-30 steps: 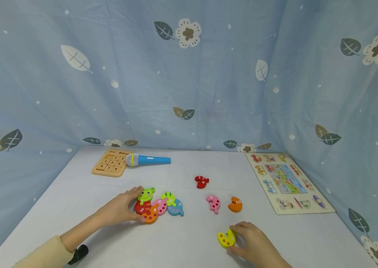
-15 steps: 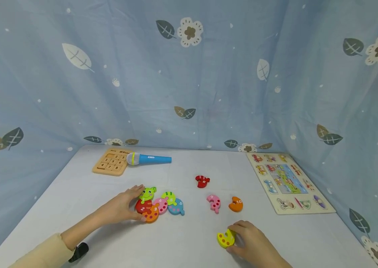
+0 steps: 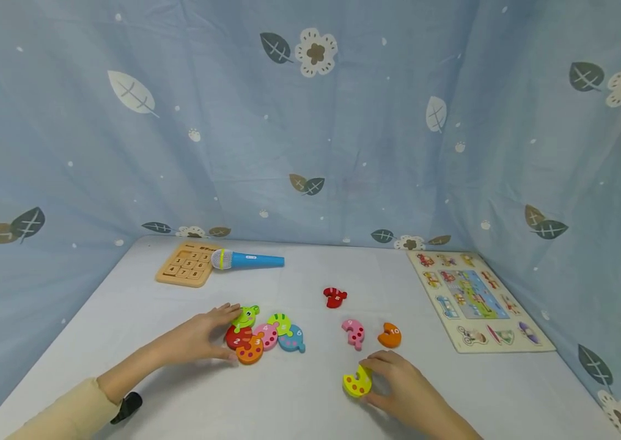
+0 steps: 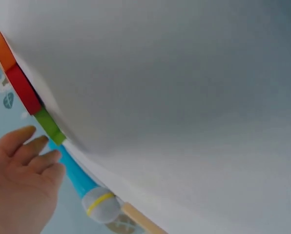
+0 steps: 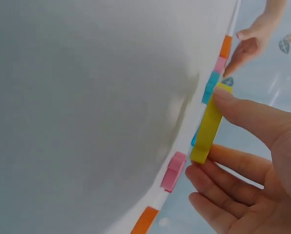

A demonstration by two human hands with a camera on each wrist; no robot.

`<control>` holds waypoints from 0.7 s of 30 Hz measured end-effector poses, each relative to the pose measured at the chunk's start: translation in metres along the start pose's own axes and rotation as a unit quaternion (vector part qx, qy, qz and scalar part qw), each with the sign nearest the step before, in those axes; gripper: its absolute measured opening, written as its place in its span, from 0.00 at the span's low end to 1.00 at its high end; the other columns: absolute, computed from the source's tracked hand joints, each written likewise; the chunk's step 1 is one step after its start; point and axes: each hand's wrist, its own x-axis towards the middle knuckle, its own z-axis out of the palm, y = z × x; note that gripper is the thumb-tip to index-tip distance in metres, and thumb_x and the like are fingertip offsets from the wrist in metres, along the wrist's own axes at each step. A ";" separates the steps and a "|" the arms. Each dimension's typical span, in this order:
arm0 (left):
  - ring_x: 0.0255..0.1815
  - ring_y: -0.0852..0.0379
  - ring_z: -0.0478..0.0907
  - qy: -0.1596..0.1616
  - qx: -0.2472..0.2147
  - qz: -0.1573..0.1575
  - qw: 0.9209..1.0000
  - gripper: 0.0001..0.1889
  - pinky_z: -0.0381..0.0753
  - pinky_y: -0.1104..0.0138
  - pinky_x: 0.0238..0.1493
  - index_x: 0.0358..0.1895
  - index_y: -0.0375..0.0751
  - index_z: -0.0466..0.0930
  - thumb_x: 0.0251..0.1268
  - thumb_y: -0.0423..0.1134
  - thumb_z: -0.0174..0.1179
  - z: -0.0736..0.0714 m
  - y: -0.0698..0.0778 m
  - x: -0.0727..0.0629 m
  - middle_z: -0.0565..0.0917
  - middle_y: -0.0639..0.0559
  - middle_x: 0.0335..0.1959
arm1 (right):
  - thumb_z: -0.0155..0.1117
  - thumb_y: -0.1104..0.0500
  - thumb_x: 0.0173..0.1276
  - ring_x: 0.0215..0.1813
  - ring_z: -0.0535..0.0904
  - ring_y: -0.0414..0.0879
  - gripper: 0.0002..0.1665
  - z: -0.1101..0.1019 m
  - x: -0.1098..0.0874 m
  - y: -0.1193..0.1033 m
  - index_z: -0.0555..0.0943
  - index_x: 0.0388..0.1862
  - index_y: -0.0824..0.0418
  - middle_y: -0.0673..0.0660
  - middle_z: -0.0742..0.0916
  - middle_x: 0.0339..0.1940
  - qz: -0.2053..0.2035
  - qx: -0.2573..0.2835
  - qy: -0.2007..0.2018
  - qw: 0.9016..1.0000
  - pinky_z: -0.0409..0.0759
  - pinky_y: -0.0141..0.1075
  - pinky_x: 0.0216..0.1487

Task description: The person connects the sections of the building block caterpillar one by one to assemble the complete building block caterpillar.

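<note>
In the head view my right hand (image 3: 398,386) pinches a yellow spotted number puzzle piece (image 3: 356,384) between thumb and fingers. The right wrist view shows this yellow piece (image 5: 210,127) lifted, edge-on. My left hand (image 3: 194,340) lies beside a joined row of caterpillar pieces. Its fingertips are by the green head piece (image 3: 246,318) and its thumb is near the orange 3 piece (image 3: 250,349); touching or just apart, I cannot tell. Between these sits the red 2 piece (image 3: 238,338). The pink 4 (image 3: 268,335), green 5 (image 3: 280,323) and blue 6 (image 3: 291,338) follow to the right.
Loose pieces lie right of the row: a red 8 (image 3: 335,297), a pink 9 (image 3: 353,333) and an orange 10 (image 3: 390,335). A wooden number board (image 3: 187,264) and a blue toy microphone (image 3: 255,261) lie back left. A picture puzzle board (image 3: 478,299) lies at right.
My right hand has moved left and slightly away from me with the yellow piece. My left thumb has eased back slightly from the orange 3 piece.
</note>
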 end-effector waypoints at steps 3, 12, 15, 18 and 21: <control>0.72 0.34 0.54 -0.001 -0.006 0.014 1.000 0.49 0.56 0.40 0.68 0.68 0.33 0.66 0.47 0.63 0.68 -0.002 -0.004 0.001 0.63 0.36 0.71 | 0.78 0.50 0.51 0.50 0.78 0.46 0.27 0.000 0.006 -0.002 0.84 0.50 0.59 0.50 0.83 0.48 -0.018 -0.004 0.010 1.000 0.81 0.44 0.53; 0.72 0.37 0.56 -0.007 -0.007 0.023 1.000 0.47 0.58 0.44 0.68 0.68 0.34 0.67 0.49 0.61 0.68 -0.006 -0.014 0.005 0.64 0.38 0.71 | 0.79 0.50 0.50 0.53 0.78 0.47 0.28 0.003 0.024 -0.011 0.84 0.51 0.57 0.50 0.84 0.50 -0.027 -0.001 0.016 1.000 0.81 0.44 0.53; 0.72 0.37 0.56 -0.010 -0.007 0.019 1.000 0.46 0.59 0.44 0.68 0.68 0.34 0.67 0.50 0.60 0.69 -0.006 -0.016 0.006 0.64 0.38 0.71 | 0.79 0.51 0.50 0.53 0.77 0.48 0.28 0.003 0.029 -0.014 0.84 0.51 0.57 0.50 0.83 0.50 -0.036 0.002 0.020 0.999 0.81 0.44 0.53; 0.72 0.36 0.56 -0.011 -0.006 0.013 1.000 0.46 0.58 0.43 0.68 0.68 0.35 0.67 0.50 0.60 0.69 -0.008 -0.016 0.006 0.64 0.38 0.71 | 0.79 0.51 0.50 0.55 0.77 0.48 0.28 0.003 0.037 -0.017 0.84 0.50 0.57 0.49 0.84 0.49 -0.042 0.008 0.015 0.999 0.80 0.45 0.55; 0.73 0.36 0.55 -0.012 -0.005 0.008 1.000 0.46 0.58 0.43 0.68 0.68 0.34 0.67 0.50 0.59 0.69 -0.008 -0.016 0.006 0.63 0.38 0.72 | 0.79 0.50 0.51 0.55 0.77 0.48 0.27 0.003 0.045 -0.019 0.84 0.50 0.56 0.48 0.84 0.49 -0.053 0.008 0.007 0.999 0.80 0.44 0.55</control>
